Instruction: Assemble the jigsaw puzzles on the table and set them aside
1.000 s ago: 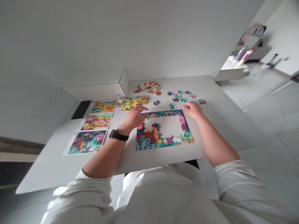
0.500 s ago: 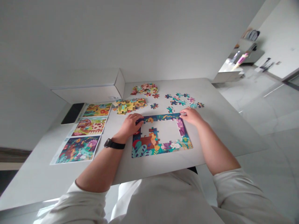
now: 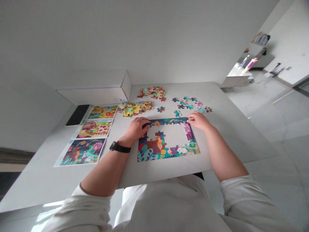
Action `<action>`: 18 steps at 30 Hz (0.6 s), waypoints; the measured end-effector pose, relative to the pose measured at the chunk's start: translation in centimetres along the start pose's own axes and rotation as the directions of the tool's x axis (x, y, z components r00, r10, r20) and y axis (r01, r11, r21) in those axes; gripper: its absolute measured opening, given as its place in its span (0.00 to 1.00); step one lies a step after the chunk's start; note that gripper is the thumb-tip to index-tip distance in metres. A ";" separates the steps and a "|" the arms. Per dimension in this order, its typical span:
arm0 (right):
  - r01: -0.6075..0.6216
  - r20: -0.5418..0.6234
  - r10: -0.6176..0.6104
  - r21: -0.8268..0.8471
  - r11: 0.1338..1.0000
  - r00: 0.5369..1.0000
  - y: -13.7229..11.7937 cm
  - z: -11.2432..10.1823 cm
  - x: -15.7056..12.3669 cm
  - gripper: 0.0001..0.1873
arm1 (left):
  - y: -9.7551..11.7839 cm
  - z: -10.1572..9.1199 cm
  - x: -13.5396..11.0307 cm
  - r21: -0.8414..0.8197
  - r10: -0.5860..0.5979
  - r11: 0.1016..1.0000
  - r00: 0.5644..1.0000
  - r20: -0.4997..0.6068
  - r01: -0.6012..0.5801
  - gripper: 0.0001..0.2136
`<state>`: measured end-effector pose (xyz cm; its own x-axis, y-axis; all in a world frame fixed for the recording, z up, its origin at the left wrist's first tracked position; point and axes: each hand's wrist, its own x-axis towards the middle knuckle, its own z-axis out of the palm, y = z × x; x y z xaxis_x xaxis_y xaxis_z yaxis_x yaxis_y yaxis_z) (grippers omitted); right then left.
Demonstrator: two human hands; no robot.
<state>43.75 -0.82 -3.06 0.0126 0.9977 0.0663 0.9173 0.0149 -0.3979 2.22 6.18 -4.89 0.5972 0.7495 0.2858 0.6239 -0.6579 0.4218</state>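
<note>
A partly built jigsaw frame (image 3: 169, 149) lies on the white table (image 3: 231, 129) in front of me, its middle still bare. My left hand (image 3: 137, 126), with a black watch on the wrist, rests with curled fingers on the frame's top left corner. My right hand (image 3: 198, 120) presses its closed fingers on the top right corner. What, if anything, each hand pinches is hidden. Loose blue-green pieces (image 3: 189, 104) lie just beyond my right hand. A yellow pile (image 3: 135, 108) sits beyond my left hand, and a reddish pile (image 3: 152, 91) farther back.
A sheet with three picture guides (image 3: 89, 133) lies at the left, with a black phone (image 3: 77, 115) beside it. A white box (image 3: 96, 87) stands at the back left against the wall. The table's right edge drops to a tiled floor.
My left hand drew back from the yellow pile and settled on the frame's top left corner. My right hand came down onto the top right corner. The view shifted slightly.
</note>
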 end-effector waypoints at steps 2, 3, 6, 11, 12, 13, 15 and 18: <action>0.008 0.000 -0.008 0.002 1.000 1.000 0.1 0.0 0.0 0.12 | -0.1 0.1 0.0 0.003 -0.006 1.000 1.000 -0.004 0.006 0.15; 0.010 -0.002 -0.010 -0.001 1.000 1.000 0.2 0.0 0.0 0.13 | -0.1 0.1 0.0 0.003 -0.005 1.000 1.000 -0.005 0.006 0.16; 0.012 -0.004 -0.012 -0.013 1.000 1.000 0.4 0.1 0.0 0.14 | -0.1 0.1 0.0 0.000 0.000 1.000 1.000 -0.007 0.000 0.16; 0.004 -0.003 -0.004 -0.030 1.000 1.000 0.3 0.1 0.1 0.16 | -0.1 0.0 0.0 0.008 -0.007 1.000 1.000 -0.002 0.007 0.16; 0.005 -0.004 -0.005 -0.030 1.000 1.000 0.2 0.0 0.1 0.17 | -0.1 0.1 0.0 0.011 -0.008 1.000 1.000 -0.003 0.008 0.16; 0.007 -0.005 -0.007 -0.029 1.000 1.000 0.2 0.0 0.0 0.18 | -0.1 0.1 0.0 0.011 -0.008 1.000 1.000 -0.005 0.008 0.16; 0.014 -0.004 -0.015 -0.024 1.000 1.000 0.1 -0.1 0.0 0.21 | -0.2 0.1 0.0 0.006 -0.007 1.000 1.000 -0.011 0.007 0.16; 0.021 0.002 -0.021 -0.016 1.000 1.000 0.0 -0.3 -0.1 0.22 | -0.3 0.2 0.0 -0.004 0.000 1.000 1.000 -0.015 0.000 0.15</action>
<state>43.81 -0.95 -2.81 -0.0070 0.9973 0.0730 0.9236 0.0344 -0.3818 2.13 6.33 -5.18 0.5895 0.7505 0.2988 0.6216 -0.6577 0.4256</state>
